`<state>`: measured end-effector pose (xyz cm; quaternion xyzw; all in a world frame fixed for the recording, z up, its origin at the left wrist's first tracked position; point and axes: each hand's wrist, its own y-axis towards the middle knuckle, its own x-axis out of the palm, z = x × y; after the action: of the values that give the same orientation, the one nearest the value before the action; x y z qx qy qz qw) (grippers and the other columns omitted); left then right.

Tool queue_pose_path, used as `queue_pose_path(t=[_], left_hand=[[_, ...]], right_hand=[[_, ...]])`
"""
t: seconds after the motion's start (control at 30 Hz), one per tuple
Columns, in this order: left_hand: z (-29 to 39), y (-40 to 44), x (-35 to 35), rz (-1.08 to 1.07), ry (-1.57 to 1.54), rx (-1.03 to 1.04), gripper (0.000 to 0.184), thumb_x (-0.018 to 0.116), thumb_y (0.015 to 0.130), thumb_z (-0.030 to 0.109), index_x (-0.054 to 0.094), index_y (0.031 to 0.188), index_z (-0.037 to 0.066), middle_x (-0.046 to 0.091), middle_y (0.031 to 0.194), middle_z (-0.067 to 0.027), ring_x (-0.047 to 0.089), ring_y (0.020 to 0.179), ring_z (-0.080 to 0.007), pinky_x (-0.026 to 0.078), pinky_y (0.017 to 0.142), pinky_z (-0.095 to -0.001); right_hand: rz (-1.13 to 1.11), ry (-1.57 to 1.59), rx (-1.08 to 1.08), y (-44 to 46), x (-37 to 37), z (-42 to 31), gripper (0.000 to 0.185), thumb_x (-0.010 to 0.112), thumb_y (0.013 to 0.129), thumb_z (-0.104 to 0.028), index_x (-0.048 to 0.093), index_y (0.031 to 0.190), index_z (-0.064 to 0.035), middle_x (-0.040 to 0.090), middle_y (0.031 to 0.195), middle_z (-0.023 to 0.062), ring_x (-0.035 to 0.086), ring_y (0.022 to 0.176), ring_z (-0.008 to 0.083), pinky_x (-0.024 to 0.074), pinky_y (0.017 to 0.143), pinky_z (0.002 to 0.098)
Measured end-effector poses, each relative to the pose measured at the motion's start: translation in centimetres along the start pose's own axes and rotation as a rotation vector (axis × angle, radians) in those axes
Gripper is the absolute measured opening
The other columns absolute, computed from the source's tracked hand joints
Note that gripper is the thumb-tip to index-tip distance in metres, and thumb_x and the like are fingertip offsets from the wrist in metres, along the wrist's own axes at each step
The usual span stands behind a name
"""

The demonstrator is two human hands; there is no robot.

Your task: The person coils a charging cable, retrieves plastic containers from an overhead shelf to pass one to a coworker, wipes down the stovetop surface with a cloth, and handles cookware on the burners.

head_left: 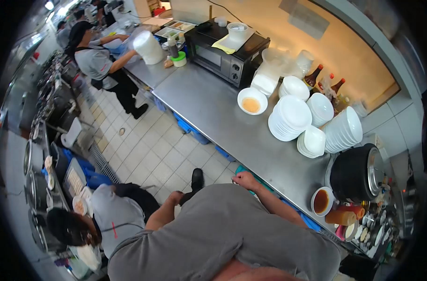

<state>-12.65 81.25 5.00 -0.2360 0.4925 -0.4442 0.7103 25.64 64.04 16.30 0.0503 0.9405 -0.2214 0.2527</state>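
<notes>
My left hand (176, 197) hangs low at my left side, close to my dark trouser leg. Its fingers are mostly hidden, so whether it is open or closed does not show. My right hand (244, 180) is held in front of me beside the edge of the steel counter (204, 112), fingers curled closed. Anything inside them is too small to make out. A teal item (242, 170) shows just past that hand, below the counter edge. On the counter stand a white bowl with orange-yellow contents (251, 101) and stacked white bowls (291, 114).
A toaster oven (225, 58), a black soup warmer (356, 172), a bowl of brown sauce (322, 201) and sauce bottles (341, 217) stand along the counter. One co-worker (94, 61) stands at its far end; another (115, 210) bends close on my left. The floor is tiled (152, 140).
</notes>
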Motion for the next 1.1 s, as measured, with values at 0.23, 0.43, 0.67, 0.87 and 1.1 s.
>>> queue_pose_path(t=[0.23, 0.43, 0.67, 0.87, 1.1], left_hand=[[0.6, 8.7, -11.6, 0.111, 0.182, 0.222, 0.045, 0.056, 0.089, 0.040, 0.068, 0.109, 0.001, 0.066, 0.116, -0.0195, 0.061, 0.109, -0.0348, 0.046, 0.098, -0.0390], [15.9, 10.1, -20.6, 0.256, -0.095, 0.819, 0.033, 0.063, 0.089, 0.027, 0.065, 0.114, 0.005, 0.068, 0.105, -0.0178, 0.067, 0.096, -0.0301, 0.053, 0.085, -0.0373], [26.2, 9.6, -24.2, 0.539, 0.634, 1.096, 0.039, 0.067, 0.078, 0.022, 0.065, 0.117, 0.012, 0.066, 0.115, -0.0103, 0.056, 0.119, -0.0304, 0.043, 0.102, -0.0395], [29.1, 10.7, -27.1, 0.183, 0.669, 0.816, 0.053, 0.074, 0.072, 0.021, 0.059, 0.123, 0.015, 0.063, 0.121, -0.0085, 0.061, 0.112, -0.0306, 0.050, 0.092, -0.0441], [28.2, 13.5, -26.4, 0.230, 0.703, 0.940, 0.061, 0.072, 0.072, 0.013, 0.054, 0.131, 0.014, 0.052, 0.138, -0.0115, 0.054, 0.124, -0.0282, 0.049, 0.098, -0.0409]], right_hand=[[0.354, 0.237, -0.066, 5.7, 4.4, -3.5, 0.014, 0.063, 0.082, -0.015, 0.061, 0.080, -0.0015, 0.062, 0.071, 0.0104, 0.059, 0.065, 0.0169, 0.0470, 0.059, 0.0341], [0.735, -0.060, -0.005, 7.2, 1.3, -9.5, 0.033, 0.071, 0.077, -0.024, 0.054, 0.098, -0.0047, 0.058, 0.092, 0.0135, 0.059, 0.091, 0.0292, 0.0480, 0.076, 0.0396], [0.606, -0.420, 0.285, 5.9, 0.6, -9.2, 0.036, 0.070, 0.075, -0.034, 0.057, 0.093, -0.0058, 0.061, 0.098, 0.0174, 0.058, 0.095, 0.0370, 0.0469, 0.080, 0.0477], [0.543, -0.376, 0.326, 8.0, 0.5, -7.0, 0.024, 0.073, 0.074, -0.025, 0.057, 0.079, -0.0074, 0.062, 0.083, 0.0161, 0.061, 0.085, 0.0354, 0.0486, 0.074, 0.0456], [0.408, -0.379, 0.415, 8.5, -0.7, -6.8, 0.030, 0.077, 0.073, -0.029, 0.057, 0.081, -0.0083, 0.065, 0.089, 0.0159, 0.062, 0.092, 0.0335, 0.0485, 0.077, 0.0459]])
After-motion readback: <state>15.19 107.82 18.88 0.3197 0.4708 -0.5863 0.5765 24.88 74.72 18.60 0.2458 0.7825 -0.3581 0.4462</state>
